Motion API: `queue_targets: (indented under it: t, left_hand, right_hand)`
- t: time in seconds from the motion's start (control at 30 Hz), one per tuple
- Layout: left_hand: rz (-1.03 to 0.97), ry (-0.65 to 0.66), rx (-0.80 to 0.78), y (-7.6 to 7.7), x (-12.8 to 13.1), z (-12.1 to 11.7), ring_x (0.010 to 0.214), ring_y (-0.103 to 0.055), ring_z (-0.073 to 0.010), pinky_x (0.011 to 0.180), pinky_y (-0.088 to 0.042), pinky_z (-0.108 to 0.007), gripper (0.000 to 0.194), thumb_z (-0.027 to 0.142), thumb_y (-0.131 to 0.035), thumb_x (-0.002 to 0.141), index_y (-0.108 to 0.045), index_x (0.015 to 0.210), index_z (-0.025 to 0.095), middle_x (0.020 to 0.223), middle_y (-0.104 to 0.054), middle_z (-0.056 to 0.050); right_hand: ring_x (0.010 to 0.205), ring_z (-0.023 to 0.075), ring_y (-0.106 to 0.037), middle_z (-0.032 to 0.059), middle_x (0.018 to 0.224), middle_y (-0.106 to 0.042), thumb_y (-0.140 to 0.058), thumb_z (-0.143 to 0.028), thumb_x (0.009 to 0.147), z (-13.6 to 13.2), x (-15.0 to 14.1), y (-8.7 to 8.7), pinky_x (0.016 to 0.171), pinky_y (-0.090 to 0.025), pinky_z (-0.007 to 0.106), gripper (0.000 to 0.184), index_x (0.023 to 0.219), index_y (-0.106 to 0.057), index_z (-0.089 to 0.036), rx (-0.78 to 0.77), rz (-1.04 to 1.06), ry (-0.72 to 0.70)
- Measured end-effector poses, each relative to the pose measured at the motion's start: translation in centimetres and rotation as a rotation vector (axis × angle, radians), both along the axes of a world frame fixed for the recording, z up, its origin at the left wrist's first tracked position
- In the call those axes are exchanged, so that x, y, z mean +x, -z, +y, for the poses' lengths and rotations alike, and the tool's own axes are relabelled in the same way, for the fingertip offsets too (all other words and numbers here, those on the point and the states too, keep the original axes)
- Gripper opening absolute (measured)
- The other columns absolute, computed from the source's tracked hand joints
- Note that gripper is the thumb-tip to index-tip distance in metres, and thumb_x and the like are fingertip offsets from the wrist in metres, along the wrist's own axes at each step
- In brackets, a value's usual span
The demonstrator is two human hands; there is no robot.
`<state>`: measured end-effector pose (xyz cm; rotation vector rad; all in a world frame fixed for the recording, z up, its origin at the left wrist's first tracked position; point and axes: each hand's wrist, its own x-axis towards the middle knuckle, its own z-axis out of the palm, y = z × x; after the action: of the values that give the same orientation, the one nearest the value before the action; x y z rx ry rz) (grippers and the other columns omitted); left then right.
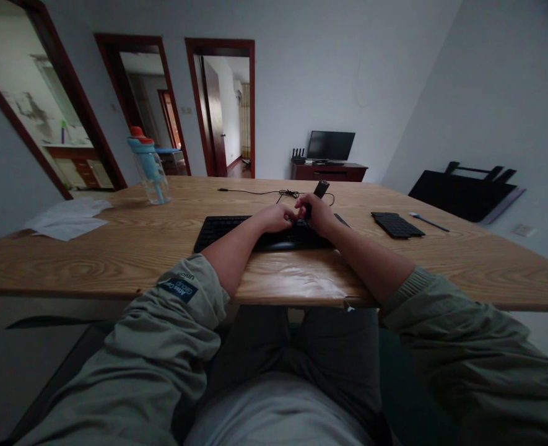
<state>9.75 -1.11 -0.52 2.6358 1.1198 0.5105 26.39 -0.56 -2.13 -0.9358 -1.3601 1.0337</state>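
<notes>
A black keyboard (222, 230) lies near the front edge of the wooden table, partly covered by both hands and forearms. My right hand (314, 214) is wrapped round a dark, thick-ended handle (321, 189), which tilts up and away above the keyboard; its lower end is hidden. Close beside it, my left hand (277, 218) rests over the keyboard with its fingers curled together. Whatever those fingers hold, if anything, is too small to make out. To the right lies a patch of black keycaps (397, 225), set close together in rows.
A thin brush (429, 222) lies right of the keycaps. Behind the keyboard runs a black cable (255, 192), bunched near its middle. A clear water bottle (152, 170) with a red and blue lid stands at the left, near white paper sheets (72, 217). Plastic film covers the table's front edge.
</notes>
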Motion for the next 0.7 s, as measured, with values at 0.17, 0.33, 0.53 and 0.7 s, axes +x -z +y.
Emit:
queue_targets:
  t: [0.17, 0.33, 0.53, 0.7]
  left_hand:
    - [0.027, -0.01, -0.001, 0.1, 0.1, 0.2, 0.078, -0.063, -0.0179, 0.074, -0.048, -0.027, 0.036, 0.017, -0.055, 0.078, -0.077, 0.106, 0.018, 0.09, -0.075, -0.003]
    - [0.038, -0.027, -0.02, 0.0, 0.0, 0.2, 0.079, -0.064, -0.0168, 0.074, -0.048, -0.025, 0.036, 0.017, -0.055, 0.08, -0.077, 0.109, 0.017, 0.092, -0.076, -0.003]
    - [0.035, 0.013, -0.012, 0.1, -0.2, 0.5, 0.076, -0.064, -0.0167, 0.072, -0.048, -0.026, 0.035, 0.012, -0.055, 0.079, -0.077, 0.105, 0.016, 0.092, -0.076, -0.003]
    - [0.029, 0.012, 0.002, 0.2, -0.5, 0.7, 0.076, -0.065, -0.0178, 0.072, -0.047, -0.028, 0.034, 0.013, -0.055, 0.079, -0.078, 0.104, 0.015, 0.092, -0.077, -0.004]
  right_hand:
    - [0.058, 0.013, -0.05, 0.001, 0.062, -0.059, -0.069, -0.034, 0.075, -0.8, 1.2, -0.9, 0.055, -0.039, 0.027, 0.021, 0.066, -0.058, -0.019, 0.087, -0.245, 0.138]
    - [0.057, 0.0126, -0.052, -0.0006, 0.064, -0.058, -0.073, -0.059, 0.074, -2.2, 1.1, -1.1, 0.054, -0.04, 0.026, 0.042, 0.073, -0.054, -0.021, 0.041, -0.03, 0.207]
    - [0.051, 0.0119, -0.048, -0.0022, 0.058, -0.052, -0.072, -0.057, 0.074, -1.9, -1.6, -0.5, 0.05, -0.041, 0.026, 0.042, 0.069, -0.05, -0.023, -0.042, 0.067, 0.18]
    - [0.047, 0.0104, -0.043, -0.003, 0.055, -0.047, -0.068, -0.047, 0.076, -0.8, -2.0, -0.6, 0.046, -0.037, 0.026, 0.033, 0.066, -0.05, -0.022, -0.037, 0.069, 0.192]
